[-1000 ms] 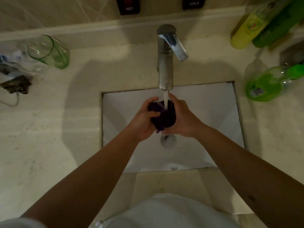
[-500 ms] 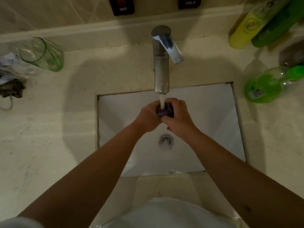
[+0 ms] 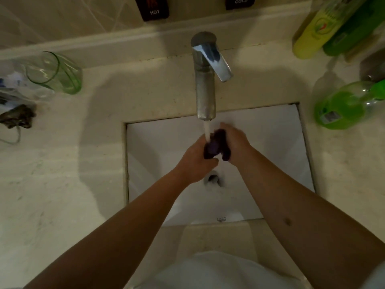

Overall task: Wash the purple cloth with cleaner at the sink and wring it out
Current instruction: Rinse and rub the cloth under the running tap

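- Worktop (image 3: pixel 62 184) — pale stone surround; I see the white sink (image 3: pixel 270 163) set into it, drain (image 3: pixel 213 178) partly hidden by my left hand (image 3: pixel 195 161).
- Tap (image 3: pixel 205 88) — stands at the back edge of the sink, lever turned to the right; a stream of water (image 3: pixel 206 130) falls from its spout onto the purple cloth (image 3: pixel 215 146).
- Purple cloth — bunched over the sink, above the drain, between my two hands; left fingers curl round its near end, right hand (image 3: pixel 235 140) grips its far side.
- Green glass (image 3: pixel 55 73) — on the worktop to the left; I cannot tell what it holds.
- Dark crumpled item (image 3: pixel 17 118) — near the left edge, blurred.
- Clear bottle (image 3: pixel 345 106) — lying at right, with green liquid inside.
- Yellow bottle (image 3: pixel 314 32) and green bottle (image 3: pixel 352 32) — side by side in the far right corner.
- "HOT" label (image 3: pixel 154 9), "COLD" label (image 3: pixel 241 2) — on the wall behind.
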